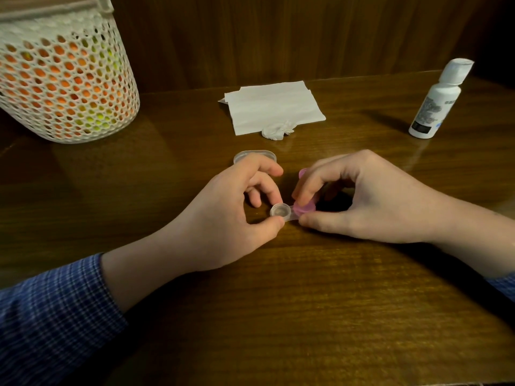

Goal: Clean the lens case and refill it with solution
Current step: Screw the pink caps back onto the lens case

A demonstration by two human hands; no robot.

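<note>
A small clear lens case (pixel 281 210) lies on the wooden table (pixel 278 302) between my hands, its left well uncovered. My left hand (pixel 223 215) pinches that open well between thumb and fingertips. My right hand (pixel 359 199) curls its fingers and thumb round a pink cap (pixel 304 207) on the case's right well. A second pink piece (pixel 302 172) peeks out behind my right fingers. A clear oval lid (pixel 253 156) lies just beyond my left fingers. The white solution bottle (pixel 439 100) stands at the far right, capped.
A folded white tissue (pixel 273 105) lies at the back centre with a crumpled wad (pixel 277 130) at its near edge. A white mesh basket (pixel 64 79) holding orange and green things stands at the far left. A wooden wall panel (pixel 278 32) rises behind the table.
</note>
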